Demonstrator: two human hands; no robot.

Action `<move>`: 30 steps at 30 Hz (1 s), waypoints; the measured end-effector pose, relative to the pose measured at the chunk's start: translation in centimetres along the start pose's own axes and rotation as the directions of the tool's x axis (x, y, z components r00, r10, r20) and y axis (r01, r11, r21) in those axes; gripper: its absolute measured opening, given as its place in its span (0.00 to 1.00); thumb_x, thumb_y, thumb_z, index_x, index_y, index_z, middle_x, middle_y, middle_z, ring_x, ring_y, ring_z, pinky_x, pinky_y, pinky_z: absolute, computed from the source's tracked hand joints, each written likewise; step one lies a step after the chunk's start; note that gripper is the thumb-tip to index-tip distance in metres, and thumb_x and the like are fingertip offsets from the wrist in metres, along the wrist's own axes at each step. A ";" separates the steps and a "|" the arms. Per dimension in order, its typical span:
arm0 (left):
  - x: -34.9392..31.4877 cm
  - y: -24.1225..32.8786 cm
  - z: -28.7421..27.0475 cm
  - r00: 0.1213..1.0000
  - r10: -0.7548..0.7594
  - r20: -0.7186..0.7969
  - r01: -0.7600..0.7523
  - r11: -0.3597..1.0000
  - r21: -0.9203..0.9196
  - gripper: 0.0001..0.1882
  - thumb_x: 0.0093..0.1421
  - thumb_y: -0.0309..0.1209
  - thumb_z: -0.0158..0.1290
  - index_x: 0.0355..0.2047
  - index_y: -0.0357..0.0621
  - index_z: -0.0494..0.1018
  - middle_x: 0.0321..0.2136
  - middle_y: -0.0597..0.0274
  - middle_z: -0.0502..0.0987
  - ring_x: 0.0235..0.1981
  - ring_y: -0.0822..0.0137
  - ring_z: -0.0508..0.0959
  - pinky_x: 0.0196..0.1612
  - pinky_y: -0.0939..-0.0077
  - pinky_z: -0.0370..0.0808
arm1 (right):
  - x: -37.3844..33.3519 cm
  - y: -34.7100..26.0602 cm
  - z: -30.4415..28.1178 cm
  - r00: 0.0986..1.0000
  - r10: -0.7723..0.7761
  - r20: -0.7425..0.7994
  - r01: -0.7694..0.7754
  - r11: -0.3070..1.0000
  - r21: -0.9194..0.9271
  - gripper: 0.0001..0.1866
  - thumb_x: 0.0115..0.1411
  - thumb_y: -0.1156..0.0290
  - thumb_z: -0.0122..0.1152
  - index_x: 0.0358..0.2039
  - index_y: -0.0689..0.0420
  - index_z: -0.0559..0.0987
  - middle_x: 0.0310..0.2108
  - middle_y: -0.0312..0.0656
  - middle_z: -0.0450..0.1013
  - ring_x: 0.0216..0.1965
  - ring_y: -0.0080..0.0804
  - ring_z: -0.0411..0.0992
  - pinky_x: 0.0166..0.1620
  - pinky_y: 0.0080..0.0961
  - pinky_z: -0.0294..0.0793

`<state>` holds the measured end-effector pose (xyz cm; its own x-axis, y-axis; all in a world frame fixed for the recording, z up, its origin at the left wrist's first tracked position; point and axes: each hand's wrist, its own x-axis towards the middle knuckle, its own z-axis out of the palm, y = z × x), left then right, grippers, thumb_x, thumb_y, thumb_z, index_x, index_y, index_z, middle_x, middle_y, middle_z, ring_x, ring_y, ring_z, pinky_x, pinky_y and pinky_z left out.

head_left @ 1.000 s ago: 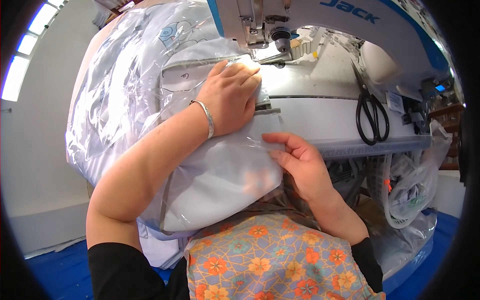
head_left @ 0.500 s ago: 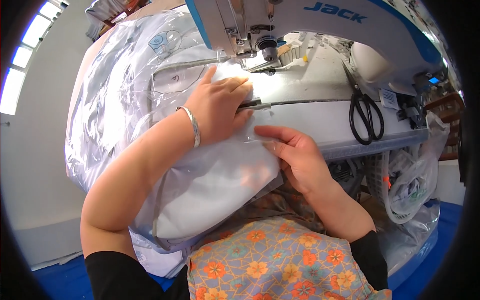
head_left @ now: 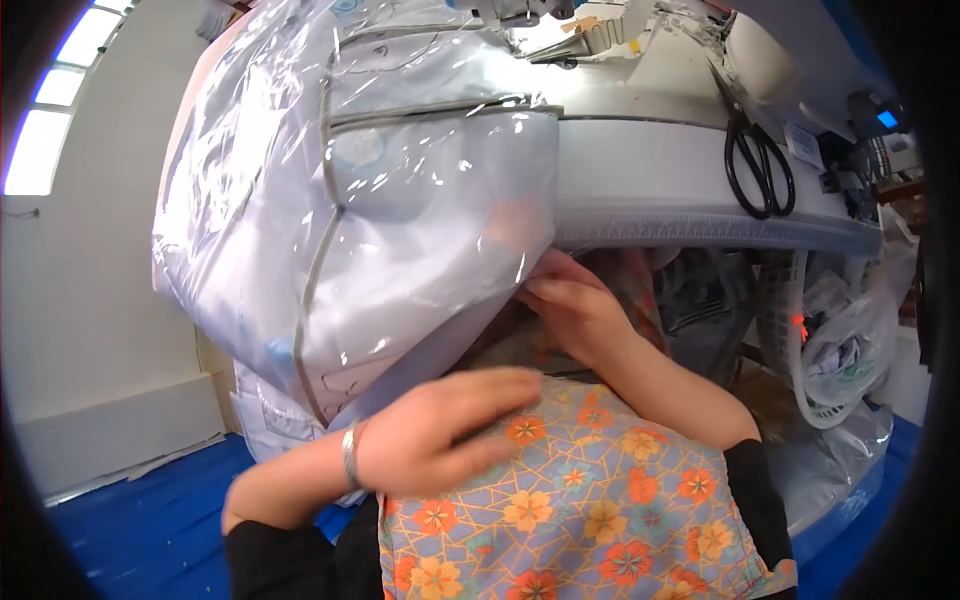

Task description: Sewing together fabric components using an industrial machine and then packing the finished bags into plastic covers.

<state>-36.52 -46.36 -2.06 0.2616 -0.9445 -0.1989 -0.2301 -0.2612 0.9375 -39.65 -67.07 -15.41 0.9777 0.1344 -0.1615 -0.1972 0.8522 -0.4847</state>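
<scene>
A large white fabric piece [head_left: 420, 190] under glossy clear plastic, with dark grey binding strips [head_left: 322, 245] and faint printed drawings, spreads over the sewing table and hangs off its front edge. At its lower right edge, my right hand [head_left: 580, 305] is closed, pinching the hanging border, with fingertips partly hidden. Over my flowered apron [head_left: 560, 500] hovers my left hand [head_left: 435, 435], fingers stretched out and thumb apart, slightly blurred and holding nothing. Only the bottom of the sewing machine's needle area [head_left: 520, 10] shows at the top, beyond the fabric.
Black-handled scissors [head_left: 757, 165] lie on the right of the table [head_left: 650, 165]. A ruler strip [head_left: 700, 228] runs along the front edge. Below right hangs a white plastic basket [head_left: 790, 330] with clear bags. A white wall [head_left: 100, 290] stands at left above blue floor covering [head_left: 150, 520].
My left hand has left the fabric near the needle and come down over my lap. My right hand has shifted down along the fabric's edge. The view has tilted lower.
</scene>
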 end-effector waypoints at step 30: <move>6.8 12.6 -10.4 0.871 -0.018 -0.491 -0.302 0.769 -0.564 0.15 0.66 0.42 0.54 0.37 0.40 0.77 0.26 0.60 0.82 0.22 0.68 0.82 0.25 0.77 0.79 | 8.2 2.8 12.3 0.819 0.150 0.554 0.561 -0.005 -0.828 0.31 0.59 0.55 0.62 0.60 0.58 0.73 0.61 0.57 0.66 0.61 0.54 0.64 0.63 0.41 0.64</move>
<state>-27.91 -53.98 11.40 0.6925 -0.7197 -0.0502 0.2725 0.1966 0.9419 -31.29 -57.40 -7.53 0.8112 0.5182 0.2709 0.4891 -0.3474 -0.8001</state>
